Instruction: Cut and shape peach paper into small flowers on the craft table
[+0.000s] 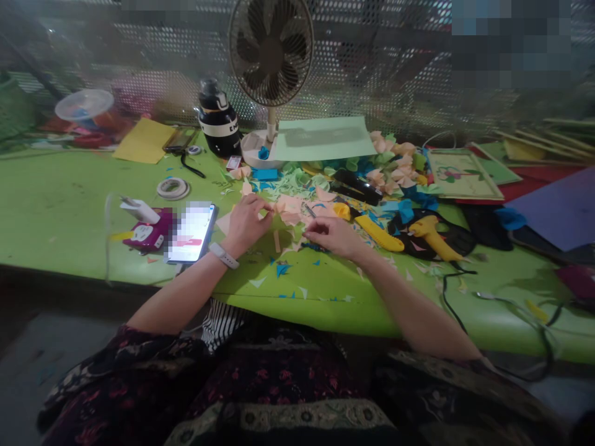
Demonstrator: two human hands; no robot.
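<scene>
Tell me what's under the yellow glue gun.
A flat black item shows around the upper part of the yellow glue gun, apparently running beneath it. Whatever lies directly under its body is covered, so I can't tell.

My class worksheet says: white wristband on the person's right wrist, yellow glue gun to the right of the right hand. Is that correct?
Not quite: the head view shows the white wristband on the left wrist. The yellow glue gun does lie to the right of the right hand.
</scene>
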